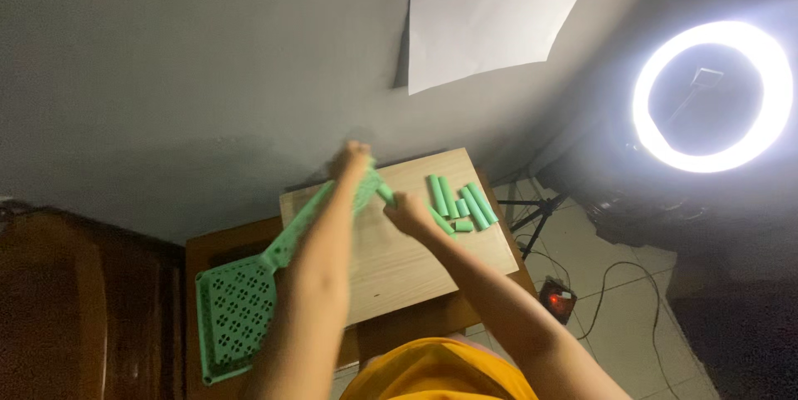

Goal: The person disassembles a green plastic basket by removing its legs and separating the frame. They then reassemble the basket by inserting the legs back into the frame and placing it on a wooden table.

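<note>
My left hand grips the far end of a green perforated plastic shelf panel held up over a light wooden board. My right hand holds a green plastic tube against that panel's corner. Several more green tubes lie loose on the board's far right part, just beyond my right hand. A second green perforated tray rests at the near left, partly under my left forearm.
The board sits on a brown wooden table. A lit ring light on a tripod stands at the right, with cables and a small black device on the tiled floor. A white paper sheet hangs on the grey wall.
</note>
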